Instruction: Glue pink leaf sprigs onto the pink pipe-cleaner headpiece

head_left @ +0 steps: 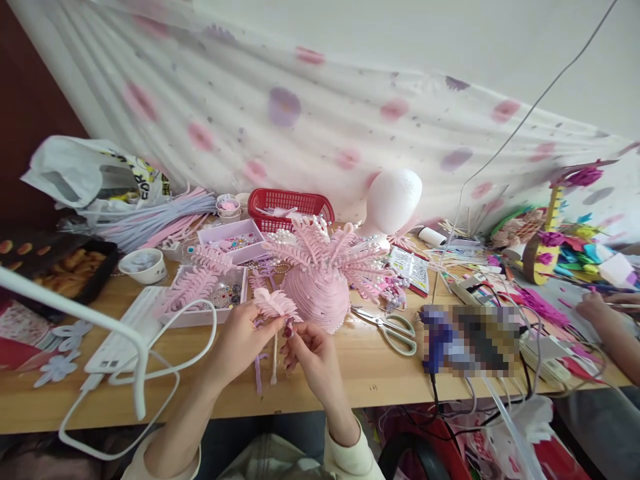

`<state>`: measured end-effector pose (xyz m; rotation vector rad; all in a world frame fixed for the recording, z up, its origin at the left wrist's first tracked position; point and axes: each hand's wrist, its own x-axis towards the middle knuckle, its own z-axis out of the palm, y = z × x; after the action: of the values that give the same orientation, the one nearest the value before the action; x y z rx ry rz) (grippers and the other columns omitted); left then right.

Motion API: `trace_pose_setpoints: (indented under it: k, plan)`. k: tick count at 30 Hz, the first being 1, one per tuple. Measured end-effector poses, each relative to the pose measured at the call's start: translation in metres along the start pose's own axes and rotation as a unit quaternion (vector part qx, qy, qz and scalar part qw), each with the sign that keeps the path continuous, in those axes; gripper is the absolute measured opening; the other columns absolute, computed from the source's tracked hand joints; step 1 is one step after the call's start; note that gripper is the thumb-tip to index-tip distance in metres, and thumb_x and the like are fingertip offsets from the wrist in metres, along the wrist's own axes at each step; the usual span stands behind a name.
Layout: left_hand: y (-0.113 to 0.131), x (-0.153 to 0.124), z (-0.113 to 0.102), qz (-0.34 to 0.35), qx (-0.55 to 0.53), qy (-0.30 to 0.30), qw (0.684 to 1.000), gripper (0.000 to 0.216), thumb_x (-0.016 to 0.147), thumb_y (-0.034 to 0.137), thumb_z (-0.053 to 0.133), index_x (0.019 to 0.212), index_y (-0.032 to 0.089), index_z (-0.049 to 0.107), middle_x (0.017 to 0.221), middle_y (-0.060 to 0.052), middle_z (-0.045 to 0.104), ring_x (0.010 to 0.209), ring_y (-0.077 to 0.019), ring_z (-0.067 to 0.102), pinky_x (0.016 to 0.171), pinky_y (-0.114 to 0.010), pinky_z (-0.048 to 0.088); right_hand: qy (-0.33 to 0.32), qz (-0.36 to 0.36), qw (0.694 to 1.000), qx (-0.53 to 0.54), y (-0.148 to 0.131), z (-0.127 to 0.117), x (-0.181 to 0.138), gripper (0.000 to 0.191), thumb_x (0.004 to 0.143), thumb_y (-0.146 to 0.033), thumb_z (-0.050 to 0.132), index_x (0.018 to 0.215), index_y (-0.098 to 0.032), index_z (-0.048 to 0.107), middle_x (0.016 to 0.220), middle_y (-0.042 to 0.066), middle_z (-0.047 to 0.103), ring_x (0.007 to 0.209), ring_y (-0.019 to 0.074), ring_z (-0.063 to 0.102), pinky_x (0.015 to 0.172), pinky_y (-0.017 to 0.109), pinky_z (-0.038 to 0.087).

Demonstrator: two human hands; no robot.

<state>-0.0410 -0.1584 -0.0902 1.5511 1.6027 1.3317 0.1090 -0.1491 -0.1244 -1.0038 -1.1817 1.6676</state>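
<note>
Just in front of me, my left hand (247, 333) pinches a fluffy pale-pink chenille-stem leaf (275, 305). The fingertips of my right hand (313, 353) are closed at the leaf's lower end, meeting the left fingertips; exactly what lies between them is partly hidden. Right behind the hands stands a pink dome wrapped in chenille stems (317, 293), crowned with feather-like pink fronds (320, 243) and strings of pearly beads. Loose pink fronds (193, 293) lie over a bead box to the left. A purple chenille stem (259, 373) lies on the table below the hands.
Scissors (390, 327) lie right of the dome. A white foam head (395, 200) and red basket (290, 193) stand behind. A white power strip (125, 330), looping cable and white lamp arm (75, 303) fill the left. Another person's hand (595, 310) is at far right.
</note>
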Motion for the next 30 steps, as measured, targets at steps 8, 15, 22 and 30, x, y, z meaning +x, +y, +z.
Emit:
trace_pose_setpoints:
  k: [8, 15, 22, 30]
  plan:
    - [0.008, -0.012, 0.010, 0.051, -0.042, -0.023, 0.998, 0.021, 0.082, 0.020, 0.059, 0.086, 0.026, 0.078, 0.090, -0.004, 0.078, 0.085, -0.0222, 0.071, 0.078, -0.029, 0.051, 0.024, 0.028, 0.997, -0.064, -0.005, -0.008, 0.000, 0.041, 0.071, -0.052, 0.075, 0.063, -0.020, 0.050, 0.041, -0.006, 0.054, 0.030, 0.0057, 0.042, 0.031, 0.016, 0.033]
    - [0.004, -0.012, 0.011, 0.023, -0.023, 0.047, 0.998, 0.016, 0.075, 0.024, 0.067, 0.059, 0.024, 0.070, 0.062, -0.002, 0.070, 0.062, -0.0200, 0.064, 0.064, -0.028, 0.048, -0.001, -0.027, 0.998, -0.054, -0.003, -0.012, -0.002, 0.041, 0.075, -0.057, 0.071, 0.068, -0.019, 0.055, 0.047, -0.005, 0.056, 0.037, 0.0064, 0.048, 0.039, 0.017, 0.039]
    - [0.000, -0.016, 0.016, -0.007, -0.060, 0.057, 0.997, 0.023, 0.075, 0.029, 0.068, 0.053, 0.024, 0.064, 0.052, -0.001, 0.063, 0.060, -0.0206, 0.062, 0.065, -0.030, 0.049, 0.053, -0.036, 0.993, -0.095, -0.004, -0.005, -0.003, 0.043, 0.075, -0.056, 0.069, 0.062, -0.021, 0.049, 0.041, -0.009, 0.045, 0.033, 0.0045, 0.036, 0.033, 0.016, 0.025]
    - [-0.012, -0.005, 0.024, -0.129, -0.195, 0.124, 0.964, 0.024, 0.065, 0.037, 0.081, 0.068, 0.018, 0.066, 0.069, -0.004, 0.073, 0.071, -0.0208, 0.068, 0.068, -0.029, 0.052, 0.052, -0.030, 0.994, -0.094, -0.013, -0.021, -0.016, 0.054, 0.073, -0.069, 0.070, 0.075, -0.016, 0.066, 0.044, -0.003, 0.056, 0.036, 0.0088, 0.046, 0.037, 0.019, 0.037]
